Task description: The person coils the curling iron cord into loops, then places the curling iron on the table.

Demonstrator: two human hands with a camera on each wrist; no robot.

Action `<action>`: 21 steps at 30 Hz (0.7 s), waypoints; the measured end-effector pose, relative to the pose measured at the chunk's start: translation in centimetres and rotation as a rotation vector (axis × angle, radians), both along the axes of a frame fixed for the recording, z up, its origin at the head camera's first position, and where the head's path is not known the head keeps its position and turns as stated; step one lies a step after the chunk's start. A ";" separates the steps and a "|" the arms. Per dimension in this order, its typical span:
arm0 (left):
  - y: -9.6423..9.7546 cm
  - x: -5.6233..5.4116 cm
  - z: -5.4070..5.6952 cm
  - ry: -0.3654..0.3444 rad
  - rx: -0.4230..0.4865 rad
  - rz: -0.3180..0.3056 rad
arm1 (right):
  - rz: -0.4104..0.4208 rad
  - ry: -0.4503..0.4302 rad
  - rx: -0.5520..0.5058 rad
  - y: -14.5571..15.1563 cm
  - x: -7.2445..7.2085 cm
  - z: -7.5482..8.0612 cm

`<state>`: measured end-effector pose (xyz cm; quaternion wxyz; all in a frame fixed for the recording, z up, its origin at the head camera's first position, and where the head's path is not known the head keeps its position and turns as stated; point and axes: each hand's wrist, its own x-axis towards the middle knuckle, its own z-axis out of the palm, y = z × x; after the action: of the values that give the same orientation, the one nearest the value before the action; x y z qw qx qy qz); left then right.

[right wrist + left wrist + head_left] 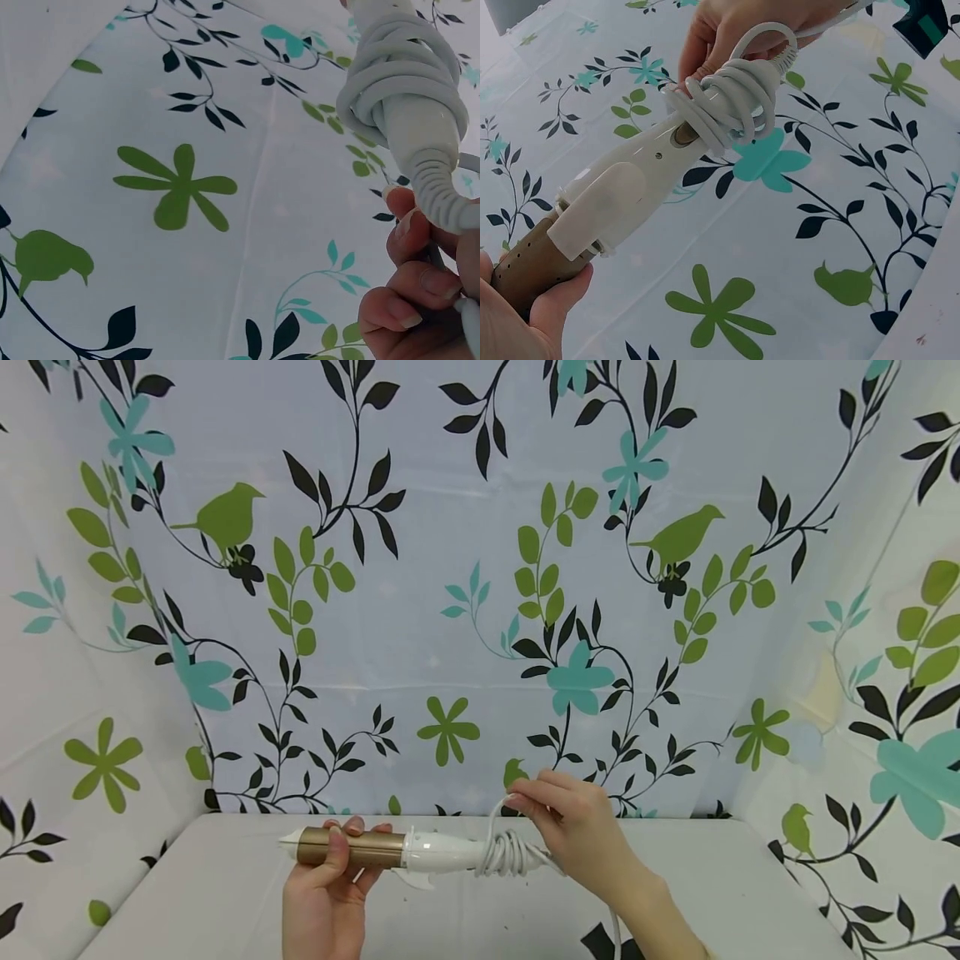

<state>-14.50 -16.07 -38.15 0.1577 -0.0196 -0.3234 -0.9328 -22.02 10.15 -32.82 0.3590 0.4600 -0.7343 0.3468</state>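
A curling iron with a white handle [442, 852] and a gold barrel [386, 850] is held level above the table. My left hand [330, 885] grips it by the barrel, with the thumb across the near side. White cord [510, 853] is wound in several loops round the handle's far end, also seen in the left wrist view as a loose coil [735, 112]. At that end my right hand [581, 827] pinches the cord, its fingers curled just beside the ribbed cord sleeve [439, 187]. A length of cord hangs below the right wrist.
A white table [225, 893] lies beneath both hands. Behind it stands a sheet [405, 635] printed with leaves, birds and flowers, and similar printed sheets rise at the left and right sides. A dark shape [600, 942] shows at the front edge.
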 end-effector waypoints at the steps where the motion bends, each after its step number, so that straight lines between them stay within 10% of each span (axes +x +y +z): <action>1: 0.0 0.0 0.0 0.008 -0.005 -0.003 | 0.006 -0.015 -0.002 0.0 -0.1 -0.2; 21: -0.1 0.1 0.0 0.077 0.019 -0.089 | 0.274 -0.531 -0.006 1.0 -1.2 -2.8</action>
<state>-14.37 -16.19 -38.15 0.1286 -0.0683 -0.3073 -0.9404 -23.20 11.16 -35.66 0.1056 0.4469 -0.7327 0.5022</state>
